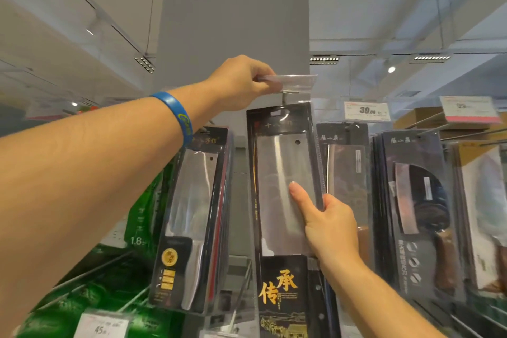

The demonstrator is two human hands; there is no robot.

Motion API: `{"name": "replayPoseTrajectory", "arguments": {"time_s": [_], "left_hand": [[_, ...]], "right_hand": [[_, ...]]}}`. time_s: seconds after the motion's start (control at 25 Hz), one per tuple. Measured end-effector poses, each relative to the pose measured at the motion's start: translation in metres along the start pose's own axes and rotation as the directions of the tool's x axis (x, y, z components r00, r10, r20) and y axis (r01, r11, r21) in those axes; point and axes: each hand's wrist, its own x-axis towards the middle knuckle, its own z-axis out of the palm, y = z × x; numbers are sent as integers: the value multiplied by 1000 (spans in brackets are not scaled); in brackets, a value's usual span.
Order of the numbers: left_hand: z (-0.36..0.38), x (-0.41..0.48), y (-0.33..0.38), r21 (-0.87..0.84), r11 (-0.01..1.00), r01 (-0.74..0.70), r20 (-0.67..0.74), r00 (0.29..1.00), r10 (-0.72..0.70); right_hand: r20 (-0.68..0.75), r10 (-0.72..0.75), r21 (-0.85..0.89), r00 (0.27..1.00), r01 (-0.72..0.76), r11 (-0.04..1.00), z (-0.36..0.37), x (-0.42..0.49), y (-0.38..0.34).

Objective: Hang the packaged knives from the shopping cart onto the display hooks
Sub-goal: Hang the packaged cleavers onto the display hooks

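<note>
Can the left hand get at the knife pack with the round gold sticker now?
Probably not right away: the left hand grips the clear label holder above the hook. The gold-sticker pack hangs uncovered below that forearm, so once the hand lets go, likely yes.

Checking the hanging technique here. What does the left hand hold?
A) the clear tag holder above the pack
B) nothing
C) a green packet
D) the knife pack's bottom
A: the left hand pinches the clear tag holder, while the right hand grips the packaged knife by its edge.
</note>
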Motion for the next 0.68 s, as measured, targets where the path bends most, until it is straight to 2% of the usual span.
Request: {"name": "replayPoseTrajectory", "arguments": {"time_s": [0.08, 0.16, 0.24, 0.4, 0.48, 0.68], "left_hand": [[2, 0, -1, -18, 1000, 12, -21, 1000, -12], [4, 0, -3, -48, 998, 26, -47, 998, -28], [7, 1, -6, -60, 998, 11, -49, 999, -14], [11, 0, -13, -87, 996, -10, -51, 999, 5], [10, -1, -13, -91, 996, -16, -53, 999, 11], [9, -2, -8, -88, 996, -8, -44, 999, 4]], "right_hand": [[54, 9, -58, 999, -6, 998, 9, -6, 4], [120, 111, -116, 987, -97, 989, 18, -16, 17], [94, 193, -109, 977, -183, 977, 18, -28, 33], [-41, 75, -14, 996, -75, 997, 5, -23, 30], [-57, 36, 81, 998, -32, 996, -1, -13, 16], [-48, -19, 78, 999, 22, 997, -11, -4, 9]]}}
